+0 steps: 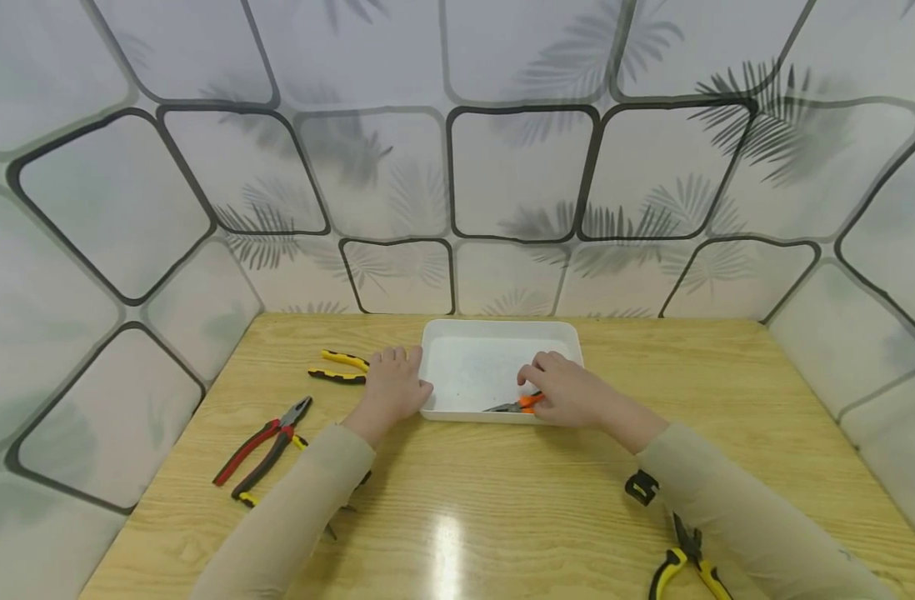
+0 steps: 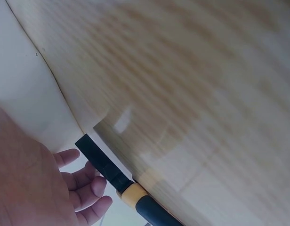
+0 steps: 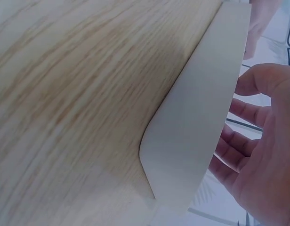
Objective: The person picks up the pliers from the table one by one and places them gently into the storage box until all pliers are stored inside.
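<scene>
A white tray [image 1: 480,417] stands on the wooden table. My left hand [image 1: 394,385] is at its left side, with the thumb by the rim. Beyond that hand lie yellow-and-black handles [image 1: 337,377], the tool's head hidden. In the left wrist view, loosely bent fingers [image 2: 97,185] are beside a black tool part [image 2: 102,160]. My right hand [image 1: 566,390] reaches over the tray's front right corner, at orange-handled pliers [image 1: 528,402] lying inside. The right wrist view has its fingertips behind the tray wall [image 3: 192,113]; I cannot tell whether they grip the pliers.
Red-and-black pliers [image 1: 266,446] lie on the left, with more tools partly hidden under the left sleeve [image 1: 300,492]. Yellow-and-black pliers [image 1: 686,554] and a small black object [image 1: 641,487] are by the right sleeve [image 1: 735,500]. A patterned wall [image 1: 502,275] stands behind the table.
</scene>
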`<state>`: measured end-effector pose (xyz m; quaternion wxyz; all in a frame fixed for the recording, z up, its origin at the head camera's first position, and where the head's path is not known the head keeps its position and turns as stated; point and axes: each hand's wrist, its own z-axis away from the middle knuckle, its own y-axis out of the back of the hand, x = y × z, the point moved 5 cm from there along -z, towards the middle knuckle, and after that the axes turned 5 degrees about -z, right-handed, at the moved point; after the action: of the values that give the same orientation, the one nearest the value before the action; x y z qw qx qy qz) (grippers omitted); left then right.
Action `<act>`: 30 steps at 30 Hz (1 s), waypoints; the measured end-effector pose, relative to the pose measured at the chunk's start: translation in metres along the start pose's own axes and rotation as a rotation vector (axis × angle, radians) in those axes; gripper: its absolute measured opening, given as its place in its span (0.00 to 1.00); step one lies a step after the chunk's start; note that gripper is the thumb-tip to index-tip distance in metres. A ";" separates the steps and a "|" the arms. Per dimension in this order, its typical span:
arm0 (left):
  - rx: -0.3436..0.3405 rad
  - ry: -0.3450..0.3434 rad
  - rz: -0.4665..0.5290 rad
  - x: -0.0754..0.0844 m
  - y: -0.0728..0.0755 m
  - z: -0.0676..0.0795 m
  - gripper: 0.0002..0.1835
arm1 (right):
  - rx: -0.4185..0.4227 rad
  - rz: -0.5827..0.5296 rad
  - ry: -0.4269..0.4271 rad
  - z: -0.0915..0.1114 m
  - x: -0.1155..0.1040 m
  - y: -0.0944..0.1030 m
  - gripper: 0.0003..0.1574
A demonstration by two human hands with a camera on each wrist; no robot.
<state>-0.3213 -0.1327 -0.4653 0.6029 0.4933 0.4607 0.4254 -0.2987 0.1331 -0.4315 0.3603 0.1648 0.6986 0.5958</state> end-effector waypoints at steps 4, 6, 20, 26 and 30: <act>-0.009 -0.004 -0.010 0.000 0.000 0.000 0.32 | 0.019 0.038 0.007 0.001 -0.001 -0.002 0.20; -0.011 -0.006 -0.014 0.000 -0.001 0.000 0.32 | 0.026 0.054 0.012 0.001 -0.002 -0.002 0.20; -0.008 -0.002 -0.018 0.000 -0.003 -0.002 0.31 | 0.036 0.079 0.020 0.005 0.001 -0.006 0.18; 0.002 -0.007 -0.049 -0.001 -0.005 -0.005 0.31 | 0.044 0.067 0.017 0.007 0.003 -0.007 0.17; 0.001 -0.009 -0.055 -0.001 -0.006 -0.006 0.30 | 0.057 0.068 0.027 0.008 0.003 -0.007 0.17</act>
<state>-0.3269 -0.1335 -0.4714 0.6161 0.4826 0.4719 0.4060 -0.2941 0.1390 -0.4390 0.3253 0.1906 0.7142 0.5897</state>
